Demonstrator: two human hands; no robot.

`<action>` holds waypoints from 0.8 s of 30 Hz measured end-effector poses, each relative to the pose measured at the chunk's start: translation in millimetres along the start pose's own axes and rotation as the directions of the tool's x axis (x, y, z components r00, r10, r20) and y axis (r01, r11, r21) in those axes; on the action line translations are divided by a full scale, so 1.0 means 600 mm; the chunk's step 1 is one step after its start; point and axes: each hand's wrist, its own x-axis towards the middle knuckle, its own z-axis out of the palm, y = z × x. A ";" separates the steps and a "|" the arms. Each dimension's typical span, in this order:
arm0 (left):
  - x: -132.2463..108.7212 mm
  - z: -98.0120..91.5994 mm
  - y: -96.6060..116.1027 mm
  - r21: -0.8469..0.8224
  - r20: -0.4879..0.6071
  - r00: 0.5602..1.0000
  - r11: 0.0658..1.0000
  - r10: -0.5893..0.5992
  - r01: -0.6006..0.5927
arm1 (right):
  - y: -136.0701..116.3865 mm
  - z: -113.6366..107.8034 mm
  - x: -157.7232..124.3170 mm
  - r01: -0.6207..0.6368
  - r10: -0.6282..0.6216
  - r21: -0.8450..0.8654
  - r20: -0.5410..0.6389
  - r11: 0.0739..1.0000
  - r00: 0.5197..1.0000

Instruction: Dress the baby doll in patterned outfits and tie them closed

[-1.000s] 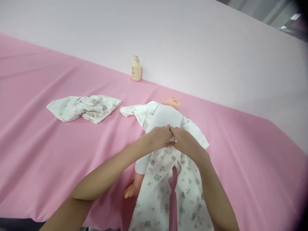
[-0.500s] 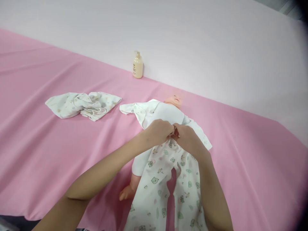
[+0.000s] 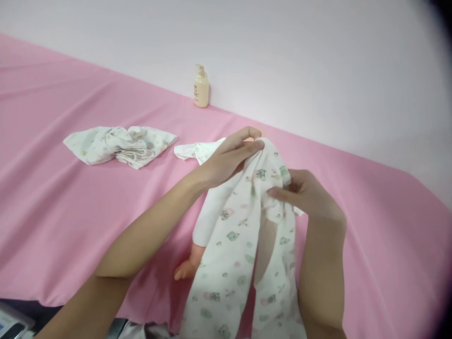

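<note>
White pants with an animal and leaf print (image 3: 229, 235) hang by the waist from both hands, over a baby doll. My left hand (image 3: 235, 155) pinches the top of the waistband. On the right side of the waist, my right hand (image 3: 296, 188) grips the cloth between thumb and fingers. Behind the pants lies the doll, with a bare foot (image 3: 187, 267) and a white-clothed leg (image 3: 208, 226) showing; its face is mostly hidden. A printed white sleeve (image 3: 187, 150) sticks out to the left of it.
A bunched printed cloth (image 3: 120, 146) lies on the pink sheet (image 3: 70, 212) at the left. The cream pump bottle (image 3: 201, 89) stands at the back edge, against the pale wall (image 3: 282, 56). A grey object (image 3: 12, 320) shows at the bottom left corner.
Both hands have moved apart and the waistband is raised, with my left hand higher and my right hand farther right. The pants now cover more of the doll. The view has shifted slightly.
</note>
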 end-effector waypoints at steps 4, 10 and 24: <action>-0.009 0.003 0.017 0.081 0.295 0.947 0.991 -0.123 0.104 | -0.008 -0.008 -0.009 0.051 -0.002 0.207 -0.231 0.977 0.973; -0.011 0.008 0.010 0.156 0.216 0.976 0.987 -0.002 -0.032 | -0.001 -0.003 -0.005 -0.064 0.059 -0.108 -0.049 0.992 0.997; -0.011 -0.007 0.025 -0.012 0.338 0.935 0.993 -0.110 0.121 | -0.001 0.023 0.003 0.023 -0.005 0.253 -0.071 0.967 0.997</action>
